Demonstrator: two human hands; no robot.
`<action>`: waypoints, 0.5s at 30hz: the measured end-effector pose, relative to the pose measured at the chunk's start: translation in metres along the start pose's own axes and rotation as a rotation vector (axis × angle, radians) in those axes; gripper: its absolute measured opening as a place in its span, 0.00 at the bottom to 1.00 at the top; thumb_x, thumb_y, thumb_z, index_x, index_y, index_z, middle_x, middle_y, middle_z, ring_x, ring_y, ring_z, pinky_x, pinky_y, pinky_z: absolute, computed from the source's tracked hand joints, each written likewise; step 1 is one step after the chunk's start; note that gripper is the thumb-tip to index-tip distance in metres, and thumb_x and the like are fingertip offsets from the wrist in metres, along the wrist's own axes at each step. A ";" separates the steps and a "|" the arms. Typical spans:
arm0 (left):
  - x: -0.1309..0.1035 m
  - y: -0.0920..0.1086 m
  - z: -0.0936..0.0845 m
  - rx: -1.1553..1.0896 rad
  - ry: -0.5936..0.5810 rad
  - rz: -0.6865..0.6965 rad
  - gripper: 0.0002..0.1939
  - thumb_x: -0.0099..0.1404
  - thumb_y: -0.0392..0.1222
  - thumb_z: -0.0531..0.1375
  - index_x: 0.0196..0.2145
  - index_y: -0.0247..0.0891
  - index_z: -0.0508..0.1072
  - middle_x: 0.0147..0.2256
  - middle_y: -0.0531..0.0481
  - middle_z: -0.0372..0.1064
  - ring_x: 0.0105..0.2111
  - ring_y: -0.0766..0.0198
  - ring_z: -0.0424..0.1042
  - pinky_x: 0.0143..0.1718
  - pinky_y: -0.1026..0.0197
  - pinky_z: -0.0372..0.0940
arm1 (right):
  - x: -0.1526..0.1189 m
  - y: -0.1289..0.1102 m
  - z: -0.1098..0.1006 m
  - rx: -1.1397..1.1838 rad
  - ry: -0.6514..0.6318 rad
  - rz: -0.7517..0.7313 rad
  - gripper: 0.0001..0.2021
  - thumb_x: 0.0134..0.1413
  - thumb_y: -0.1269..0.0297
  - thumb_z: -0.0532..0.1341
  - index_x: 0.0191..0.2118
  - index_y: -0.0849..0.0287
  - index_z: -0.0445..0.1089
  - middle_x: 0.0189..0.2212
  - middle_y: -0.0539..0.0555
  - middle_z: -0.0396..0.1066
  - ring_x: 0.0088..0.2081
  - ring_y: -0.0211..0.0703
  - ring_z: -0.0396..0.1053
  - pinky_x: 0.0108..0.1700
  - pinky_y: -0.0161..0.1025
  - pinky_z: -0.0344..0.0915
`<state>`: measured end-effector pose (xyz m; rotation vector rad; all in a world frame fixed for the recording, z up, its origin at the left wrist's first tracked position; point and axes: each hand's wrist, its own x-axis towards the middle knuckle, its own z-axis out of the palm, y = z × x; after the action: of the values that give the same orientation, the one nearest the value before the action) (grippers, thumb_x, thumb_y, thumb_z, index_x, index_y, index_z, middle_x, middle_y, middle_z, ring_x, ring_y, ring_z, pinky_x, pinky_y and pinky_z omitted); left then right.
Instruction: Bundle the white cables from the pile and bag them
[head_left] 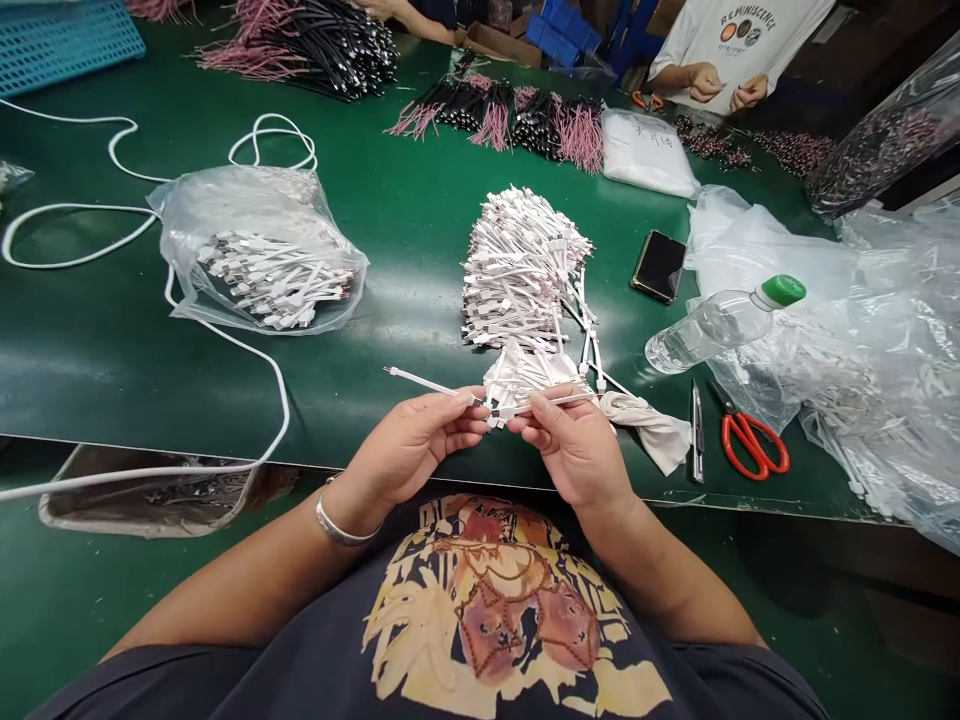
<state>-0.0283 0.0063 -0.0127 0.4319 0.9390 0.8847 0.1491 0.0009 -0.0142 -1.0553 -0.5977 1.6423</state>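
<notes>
Between finger and thumb my left hand (424,440) pinches a short white cable (424,380), whose thin end points out to the left. My right hand (577,445) grips another short white cable (571,398) that points right. The inner ends of the two cables are close together between my fingertips; whether they touch is too small to tell. Just beyond my hands lies a large pile of short white cables (521,270), with a pale cloth (652,425) at its lower right.
A bag of white cables (277,270) and a long white cord (281,400) lie left. Right are a phone (659,266), a bottle (705,328), a knife (697,432), red scissors (754,442) and plastic bags (870,350). Across the table (405,230) a person's hands (724,88) show.
</notes>
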 end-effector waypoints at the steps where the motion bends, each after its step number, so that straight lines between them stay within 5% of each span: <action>1: 0.000 -0.002 0.000 -0.008 -0.011 0.000 0.11 0.59 0.38 0.62 0.40 0.33 0.77 0.33 0.45 0.74 0.32 0.67 0.73 0.37 0.66 0.68 | 0.001 0.001 0.001 0.003 0.001 0.005 0.11 0.43 0.63 0.70 0.29 0.60 0.68 0.25 0.49 0.75 0.27 0.36 0.76 0.26 0.24 0.71; 15: 0.000 -0.014 0.009 -0.095 -0.001 0.116 0.10 0.58 0.35 0.63 0.39 0.35 0.77 0.31 0.51 0.73 0.32 0.72 0.71 0.35 0.71 0.67 | 0.000 0.015 0.005 -0.004 0.055 -0.164 0.09 0.46 0.66 0.68 0.30 0.60 0.68 0.26 0.49 0.75 0.29 0.34 0.75 0.31 0.27 0.72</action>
<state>-0.0146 -0.0017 -0.0168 0.4081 0.8732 1.0305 0.1371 -0.0032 -0.0239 -1.0235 -0.6340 1.4656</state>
